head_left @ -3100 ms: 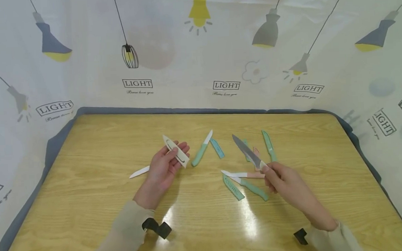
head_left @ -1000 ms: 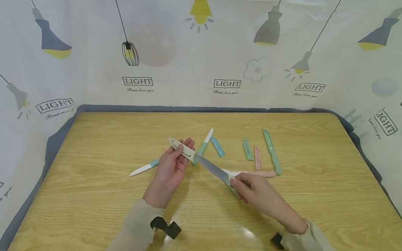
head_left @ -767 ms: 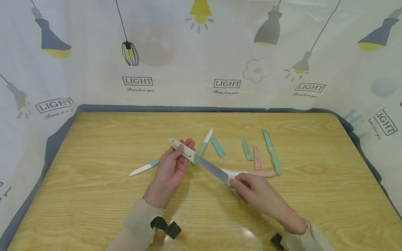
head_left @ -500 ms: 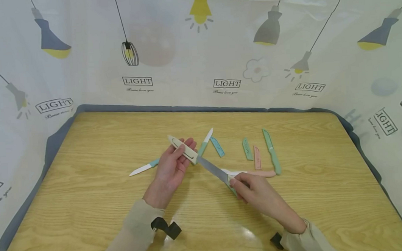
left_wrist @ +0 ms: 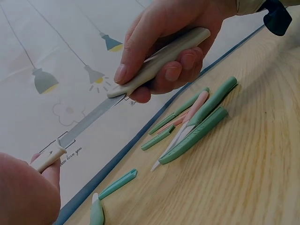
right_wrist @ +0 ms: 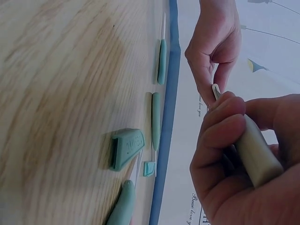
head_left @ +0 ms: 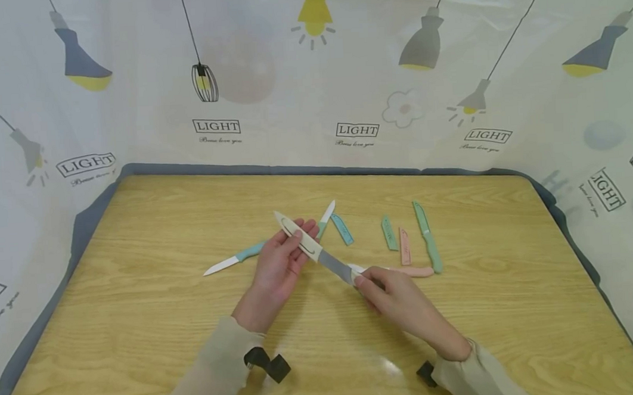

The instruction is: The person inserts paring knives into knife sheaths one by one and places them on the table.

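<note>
My left hand [head_left: 274,271] holds a cream blade sheath [head_left: 311,247], thumb on top and fingers beneath. A knife with a grey blade [head_left: 335,267] enters the sheath's mouth, part of the blade still showing. My right hand [head_left: 402,300] grips its cream handle [left_wrist: 161,60], which the left wrist view shows well. Both are held above the table. Below the right hand lie a green-handled knife [left_wrist: 213,101] and a green sheath [left_wrist: 194,137], hidden in the head view. Beside the left hand lies a blue-handled knife [head_left: 250,250].
On the wooden table [head_left: 140,326] lie a green knife [head_left: 327,212] with white blade, a blue sheath [head_left: 342,229], a green sheath [head_left: 389,233], a pink sheath [head_left: 405,246], a pink-handled knife [head_left: 416,271] and a sheathed green knife [head_left: 431,248]. A printed curtain [head_left: 301,103] stands behind.
The knife has come left from over the right-hand pieces, and its tip has gone into the sheath. Over the last half second the hands drew closer, and less blade shows.
</note>
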Action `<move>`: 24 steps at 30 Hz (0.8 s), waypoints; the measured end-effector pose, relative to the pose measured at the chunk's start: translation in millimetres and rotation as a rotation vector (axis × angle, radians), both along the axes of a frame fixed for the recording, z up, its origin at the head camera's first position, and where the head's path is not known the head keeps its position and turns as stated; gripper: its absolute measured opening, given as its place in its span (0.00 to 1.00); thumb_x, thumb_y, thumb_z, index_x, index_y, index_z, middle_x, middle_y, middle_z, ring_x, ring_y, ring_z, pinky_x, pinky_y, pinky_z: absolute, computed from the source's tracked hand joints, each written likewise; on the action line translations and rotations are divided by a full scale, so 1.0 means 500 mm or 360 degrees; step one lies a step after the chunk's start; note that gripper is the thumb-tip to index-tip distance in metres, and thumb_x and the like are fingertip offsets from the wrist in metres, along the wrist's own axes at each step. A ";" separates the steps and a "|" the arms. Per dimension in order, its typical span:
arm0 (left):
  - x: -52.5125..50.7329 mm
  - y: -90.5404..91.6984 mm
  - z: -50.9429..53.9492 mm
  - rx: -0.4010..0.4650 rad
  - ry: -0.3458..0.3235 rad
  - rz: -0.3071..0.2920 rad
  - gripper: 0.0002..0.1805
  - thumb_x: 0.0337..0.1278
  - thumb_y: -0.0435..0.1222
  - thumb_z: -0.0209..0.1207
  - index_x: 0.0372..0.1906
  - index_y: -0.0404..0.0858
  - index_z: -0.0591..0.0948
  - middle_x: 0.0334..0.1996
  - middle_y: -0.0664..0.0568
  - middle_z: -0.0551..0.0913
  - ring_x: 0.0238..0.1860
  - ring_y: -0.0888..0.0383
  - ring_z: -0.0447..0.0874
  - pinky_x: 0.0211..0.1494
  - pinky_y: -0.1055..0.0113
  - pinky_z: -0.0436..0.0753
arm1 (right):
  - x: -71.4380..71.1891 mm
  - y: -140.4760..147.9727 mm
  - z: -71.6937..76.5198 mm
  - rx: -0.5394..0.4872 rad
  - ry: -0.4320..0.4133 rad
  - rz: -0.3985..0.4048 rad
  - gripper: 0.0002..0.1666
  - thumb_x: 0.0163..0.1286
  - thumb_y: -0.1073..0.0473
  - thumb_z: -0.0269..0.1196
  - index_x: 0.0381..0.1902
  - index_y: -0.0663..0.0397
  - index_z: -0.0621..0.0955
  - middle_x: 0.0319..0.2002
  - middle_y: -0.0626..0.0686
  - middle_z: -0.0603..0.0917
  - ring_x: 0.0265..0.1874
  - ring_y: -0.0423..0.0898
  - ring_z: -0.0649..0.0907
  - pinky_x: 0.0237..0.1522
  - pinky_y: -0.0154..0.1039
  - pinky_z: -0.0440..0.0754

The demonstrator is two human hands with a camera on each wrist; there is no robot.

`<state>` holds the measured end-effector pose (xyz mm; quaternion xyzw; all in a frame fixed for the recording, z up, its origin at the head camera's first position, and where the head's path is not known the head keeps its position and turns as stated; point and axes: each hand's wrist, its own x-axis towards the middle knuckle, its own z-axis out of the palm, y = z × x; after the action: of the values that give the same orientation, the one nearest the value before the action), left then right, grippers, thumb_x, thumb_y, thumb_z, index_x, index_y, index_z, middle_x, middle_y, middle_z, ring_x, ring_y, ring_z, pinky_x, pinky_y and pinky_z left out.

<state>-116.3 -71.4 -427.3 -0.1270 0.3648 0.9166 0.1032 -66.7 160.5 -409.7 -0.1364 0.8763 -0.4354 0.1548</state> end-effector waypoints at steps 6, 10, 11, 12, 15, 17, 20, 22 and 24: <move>0.003 0.004 -0.001 -0.0007 -0.0008 0.0026 0.25 0.82 0.28 0.44 0.76 0.25 0.59 0.70 0.33 0.72 0.65 0.50 0.81 0.66 0.63 0.81 | -0.004 -0.010 -0.003 -0.0032 -0.0012 -0.0012 0.19 0.83 0.50 0.55 0.38 0.59 0.83 0.18 0.45 0.75 0.14 0.37 0.66 0.13 0.29 0.60; 0.005 0.005 -0.002 -0.0008 -0.0021 0.0029 0.25 0.82 0.28 0.45 0.76 0.26 0.59 0.71 0.33 0.71 0.65 0.50 0.81 0.66 0.63 0.81 | -0.006 -0.015 -0.005 -0.0071 -0.0043 -0.0012 0.20 0.83 0.50 0.55 0.39 0.60 0.83 0.18 0.46 0.75 0.13 0.37 0.65 0.13 0.29 0.60; 0.006 0.005 -0.002 -0.0011 -0.0023 0.0026 0.25 0.82 0.29 0.45 0.76 0.26 0.59 0.71 0.33 0.70 0.65 0.50 0.81 0.66 0.63 0.81 | -0.007 -0.016 -0.005 -0.0078 -0.0045 -0.0012 0.20 0.83 0.50 0.55 0.40 0.60 0.83 0.18 0.46 0.75 0.13 0.37 0.65 0.12 0.29 0.60; 0.007 0.006 -0.003 -0.0009 -0.0026 0.0025 0.25 0.82 0.29 0.45 0.76 0.27 0.60 0.71 0.33 0.70 0.65 0.50 0.80 0.67 0.63 0.81 | -0.008 -0.017 -0.006 -0.0082 -0.0042 -0.0012 0.20 0.83 0.50 0.55 0.40 0.60 0.83 0.18 0.46 0.75 0.13 0.37 0.65 0.12 0.29 0.60; 0.010 0.007 -0.004 -0.0031 -0.0019 0.0022 0.25 0.82 0.29 0.44 0.76 0.27 0.60 0.72 0.32 0.68 0.66 0.49 0.79 0.67 0.63 0.80 | -0.011 -0.019 -0.007 -0.0085 -0.0022 -0.0004 0.19 0.83 0.51 0.55 0.40 0.60 0.83 0.18 0.46 0.75 0.13 0.36 0.65 0.12 0.29 0.60; 0.011 0.009 -0.006 -0.0037 -0.0015 0.0026 0.25 0.82 0.29 0.44 0.76 0.27 0.60 0.72 0.31 0.67 0.67 0.47 0.78 0.67 0.63 0.80 | -0.013 -0.021 -0.008 -0.0092 -0.0020 -0.0004 0.19 0.83 0.52 0.55 0.40 0.61 0.83 0.18 0.46 0.75 0.12 0.36 0.65 0.11 0.29 0.60; 0.011 0.011 -0.007 -0.0036 -0.0014 0.0035 0.25 0.82 0.29 0.44 0.76 0.27 0.60 0.72 0.31 0.66 0.69 0.45 0.75 0.67 0.63 0.81 | -0.016 -0.025 -0.009 -0.0098 -0.0026 -0.0009 0.19 0.83 0.52 0.55 0.41 0.61 0.83 0.19 0.47 0.76 0.13 0.37 0.66 0.11 0.29 0.60; 0.011 0.013 -0.008 -0.0033 -0.0013 0.0040 0.25 0.82 0.29 0.44 0.76 0.26 0.60 0.71 0.30 0.66 0.70 0.43 0.74 0.66 0.64 0.81 | -0.017 -0.028 -0.009 -0.0095 -0.0030 -0.0017 0.18 0.83 0.53 0.55 0.41 0.61 0.84 0.19 0.48 0.77 0.13 0.38 0.67 0.12 0.29 0.61; 0.012 0.014 -0.008 -0.0035 -0.0018 0.0043 0.25 0.82 0.28 0.44 0.76 0.26 0.60 0.71 0.31 0.66 0.71 0.43 0.73 0.66 0.64 0.81 | -0.018 -0.031 -0.009 -0.0090 -0.0034 -0.0026 0.18 0.83 0.53 0.55 0.41 0.61 0.84 0.20 0.50 0.78 0.13 0.38 0.67 0.12 0.29 0.61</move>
<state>-110.3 -64.6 -431.1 -0.1383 0.3724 0.9131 0.0916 -75.9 145.2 -414.0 -0.1288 0.8630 -0.4627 0.1567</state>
